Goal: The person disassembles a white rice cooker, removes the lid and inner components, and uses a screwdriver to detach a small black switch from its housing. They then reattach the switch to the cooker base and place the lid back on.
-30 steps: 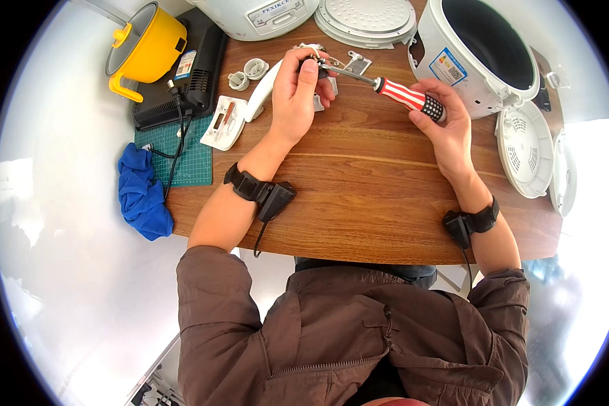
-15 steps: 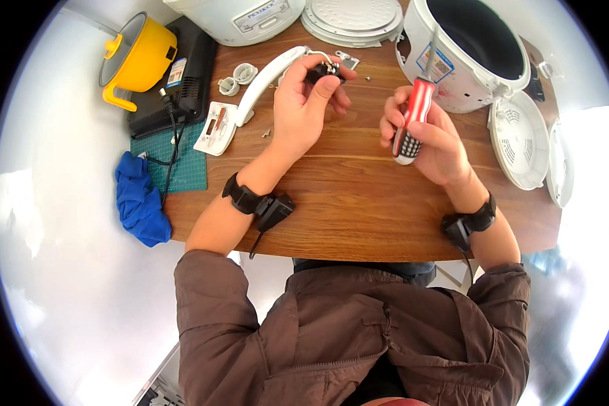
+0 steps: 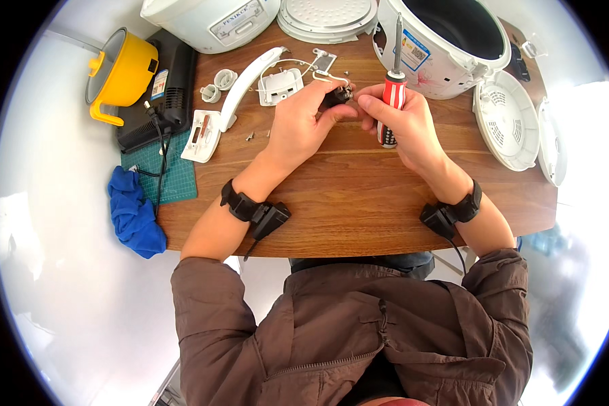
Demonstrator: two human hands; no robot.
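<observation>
Left grip point(image 3: 299, 125): thumb and fingers pinching a small black electrical part point(image 3: 337, 97) with metal contacts, held above the tabletop point(image 3: 358, 210), near its middle.
Right grip point(image 3: 413, 128): wrapped round the red-and-white striped screwdriver point(image 3: 394, 88); thumb and forefinger come together just beside the part's right end. I cannot tell whether they touch it.
Screwdriver shaft: points away from the person, crossing the cooker body point(image 3: 423, 64) in view.
Beyond the left grip: a white plastic housing point(image 3: 281, 86), a metal plate point(image 3: 324, 62) and a curved white handle point(image 3: 245, 89) crowd that side.
Left of the left grip: a loose screw point(image 3: 250, 136), 2 small white cups point(image 3: 210, 95) and a white panel point(image 3: 200, 135).
Front edge: a broad strip of wood lies between the forearms, with room for both hands to draw back.
Right edge: a vented white cover point(image 3: 507, 122) lies beside the cooker body, narrowing the way out.
Left edge: a blue cloth point(image 3: 135, 213) beside a green cutting mat point(image 3: 179, 176); a yellow pot point(image 3: 128, 71) beyond.
</observation>
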